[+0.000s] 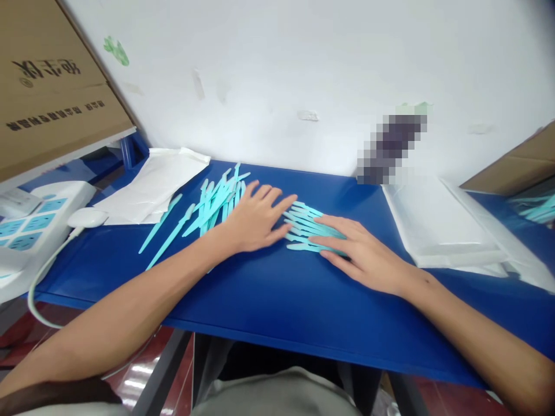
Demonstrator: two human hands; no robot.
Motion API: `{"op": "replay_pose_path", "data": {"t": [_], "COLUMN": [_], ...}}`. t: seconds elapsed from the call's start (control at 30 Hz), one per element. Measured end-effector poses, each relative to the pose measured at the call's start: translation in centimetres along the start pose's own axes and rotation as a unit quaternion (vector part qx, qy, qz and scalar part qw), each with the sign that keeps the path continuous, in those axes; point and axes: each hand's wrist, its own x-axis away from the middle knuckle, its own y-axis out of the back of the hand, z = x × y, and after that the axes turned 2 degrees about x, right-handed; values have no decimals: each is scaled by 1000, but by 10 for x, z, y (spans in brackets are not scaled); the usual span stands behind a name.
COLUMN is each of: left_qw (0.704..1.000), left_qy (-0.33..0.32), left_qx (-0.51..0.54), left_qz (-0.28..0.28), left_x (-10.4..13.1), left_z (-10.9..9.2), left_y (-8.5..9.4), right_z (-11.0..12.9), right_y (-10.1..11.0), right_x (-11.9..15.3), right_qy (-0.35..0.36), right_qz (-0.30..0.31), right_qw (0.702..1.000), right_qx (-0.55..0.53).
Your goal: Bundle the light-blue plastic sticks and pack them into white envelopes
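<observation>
Several slim turquoise eyebrow razors [303,222] with pale, whitish ends lie side by side in a loose row on the blue table [277,306]. My right hand [359,251] rests over their right ends, fingers stretched out and lying across them. Spread fingers show on my left hand [260,216], which is just left of that row, its fingertips close to the pale ends. Behind and left of it is a jumbled pile of the same razors [214,202], partly covered by the hand. Two single razors [171,237] lie left of the pile.
White plastic bags [151,179] lie at the back left, and more clear-white bags [437,225] at the right. On the far left are a power strip [43,214] with a white plug and cable, and a cardboard box [56,86]. A white wall [269,81] stands behind the table.
</observation>
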Motion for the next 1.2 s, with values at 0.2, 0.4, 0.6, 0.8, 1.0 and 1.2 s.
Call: {"op": "replay_pose_path", "data": {"t": [0.2, 0.4, 0.6, 0.8, 1.0, 1.2], "left_qw": [996, 993, 990, 991, 988, 991], "left_qy": [27, -7, -3, -37, -66, -35], "left_qx": [-82, -17, -4, 19, 40, 7], "left_qz": [28, 118, 140, 127, 137, 127], "left_x": [4, 9, 8, 7, 5, 3], "left_z": [39, 48, 47, 37, 28, 28], "left_y": [27, 26, 25, 21, 17, 13], "right_z": [4, 2, 1, 2, 0, 0], "right_y": [1, 0, 0, 1, 1, 7], "right_x": [-5, -1, -1, 1, 0, 2], "right_qy": [15, -4, 1, -15, -40, -31], "right_qz": [-14, -4, 6, 3, 56, 16], "right_qw": [1000, 1000, 999, 999, 997, 998], "right_qx": [-15, -27, -36, -30, -39, -56]}}
